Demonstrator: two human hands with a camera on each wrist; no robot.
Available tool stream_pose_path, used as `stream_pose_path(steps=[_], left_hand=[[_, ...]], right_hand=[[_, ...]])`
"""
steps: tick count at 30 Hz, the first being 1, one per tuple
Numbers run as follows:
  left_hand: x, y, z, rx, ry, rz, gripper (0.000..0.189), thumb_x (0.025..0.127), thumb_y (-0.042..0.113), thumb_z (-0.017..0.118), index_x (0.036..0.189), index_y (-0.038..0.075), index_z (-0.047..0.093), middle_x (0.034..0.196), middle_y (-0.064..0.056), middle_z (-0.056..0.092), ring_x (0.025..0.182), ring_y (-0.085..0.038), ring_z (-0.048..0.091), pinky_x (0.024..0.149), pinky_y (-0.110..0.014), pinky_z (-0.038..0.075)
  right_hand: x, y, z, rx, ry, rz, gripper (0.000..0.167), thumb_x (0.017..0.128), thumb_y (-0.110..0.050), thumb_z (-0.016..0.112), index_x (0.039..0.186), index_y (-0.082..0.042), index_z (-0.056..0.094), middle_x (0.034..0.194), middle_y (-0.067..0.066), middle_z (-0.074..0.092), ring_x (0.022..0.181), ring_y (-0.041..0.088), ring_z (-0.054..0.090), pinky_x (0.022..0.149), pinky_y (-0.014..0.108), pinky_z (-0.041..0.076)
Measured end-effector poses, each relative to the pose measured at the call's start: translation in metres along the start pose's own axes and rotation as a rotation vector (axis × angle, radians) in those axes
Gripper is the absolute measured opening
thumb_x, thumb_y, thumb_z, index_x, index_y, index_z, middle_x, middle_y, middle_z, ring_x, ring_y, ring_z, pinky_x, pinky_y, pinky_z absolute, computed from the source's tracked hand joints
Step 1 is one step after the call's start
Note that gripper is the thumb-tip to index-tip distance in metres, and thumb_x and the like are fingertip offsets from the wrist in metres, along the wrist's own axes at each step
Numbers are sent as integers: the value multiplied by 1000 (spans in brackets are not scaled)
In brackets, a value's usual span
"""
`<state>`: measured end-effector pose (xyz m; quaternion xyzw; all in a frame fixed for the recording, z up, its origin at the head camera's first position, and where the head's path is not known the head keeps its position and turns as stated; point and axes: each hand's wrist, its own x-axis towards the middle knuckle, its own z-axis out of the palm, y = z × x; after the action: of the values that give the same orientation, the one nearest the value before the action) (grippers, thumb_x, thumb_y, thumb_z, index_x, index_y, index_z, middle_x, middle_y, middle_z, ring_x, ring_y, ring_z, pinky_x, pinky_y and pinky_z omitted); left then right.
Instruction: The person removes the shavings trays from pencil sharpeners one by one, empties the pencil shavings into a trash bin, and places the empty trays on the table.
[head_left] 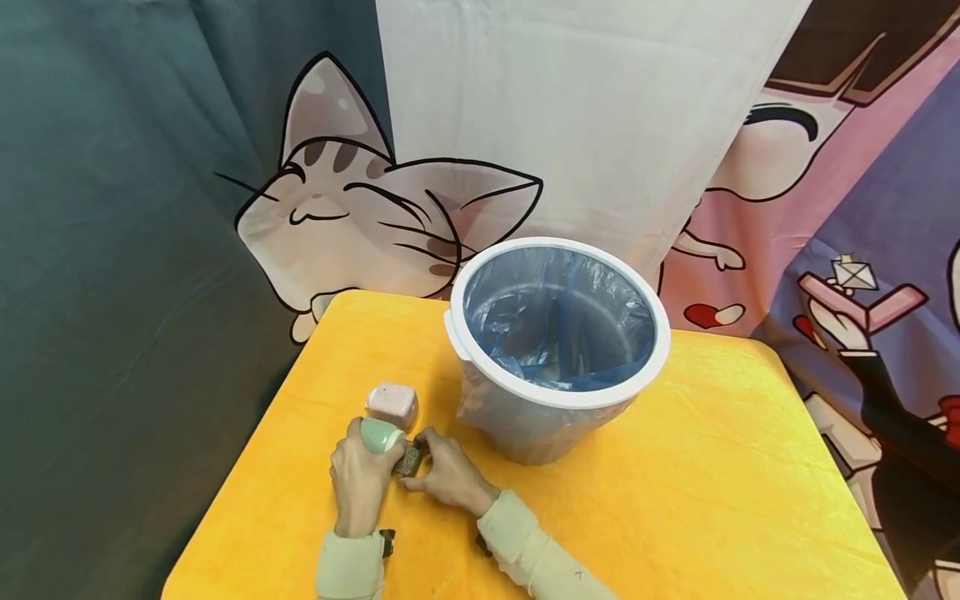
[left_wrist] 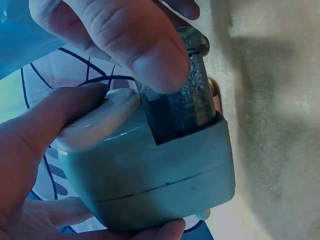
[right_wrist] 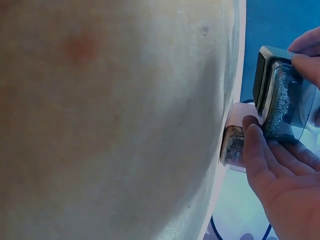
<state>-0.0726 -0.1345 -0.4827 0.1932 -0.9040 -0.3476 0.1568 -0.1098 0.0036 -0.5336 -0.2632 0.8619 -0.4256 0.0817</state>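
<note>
A pale green pencil sharpener [head_left: 380, 435], rounded and with a white disc on its case [left_wrist: 110, 117], is gripped by my left hand [head_left: 358, 479]. From its side sticks out a clear drawer [head_left: 408, 460] with dark speckled bits inside. My right hand [head_left: 452, 477] pinches this drawer between thumb and fingers. The left wrist view shows the drawer [left_wrist: 195, 95] partly out of the case. In the right wrist view, my right hand [right_wrist: 282, 175] lies around the drawer [right_wrist: 286, 105]. Just behind stands a pink sharpener [head_left: 392, 402], which has a dark-filled compartment [right_wrist: 233, 145].
A white-rimmed bin [head_left: 645, 367] lined with a bluish clear bag stands right of my hands. Everything sits on a yellow-covered table [head_left: 712, 483]. A cartoon-printed curtain [head_left: 585, 108] hangs behind the table, with a dark green cloth [head_left: 135, 250] on the left.
</note>
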Motion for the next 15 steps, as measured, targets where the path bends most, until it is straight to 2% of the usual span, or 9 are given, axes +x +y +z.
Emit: stream_pose_path(steps=[15], left_hand=[[-1, 0, 1, -5, -5, -26, 72, 66, 29, 75, 122, -7, 47, 91, -28, 60, 79, -40, 58, 62, -51, 47]], right_hand=[[-3, 2, -2, 0, -2, 10, 57, 69, -33, 78, 114, -7, 53, 95, 0, 61, 80, 10, 58, 68, 16, 46]])
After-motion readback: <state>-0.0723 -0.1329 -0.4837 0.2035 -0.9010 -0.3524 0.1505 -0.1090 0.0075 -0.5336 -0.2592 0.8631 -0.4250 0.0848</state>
